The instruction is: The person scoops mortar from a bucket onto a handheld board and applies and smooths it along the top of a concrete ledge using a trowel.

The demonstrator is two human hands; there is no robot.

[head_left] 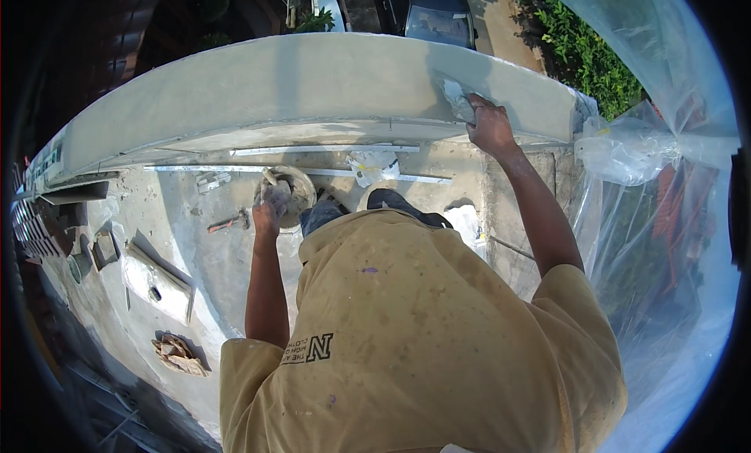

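Note:
My right hand, arm stretched forward, is closed round a flat, pale hand tool smeared with white. The tool lies against the right part of a smooth grey plastered wall. Lower and to the left, my left hand is closed beside the rim of a round bucket coated with grey mix. Something whitish shows at its fingers, too blurred to name. A short handle-like piece sticks up at the bucket's rim.
Long pale straightedges lie along the wall's foot. A red-handled tool, a white sack and crumpled brown paper are on the floor to the left. Clear plastic sheeting hangs at the right. Beyond the wall stands a dark car.

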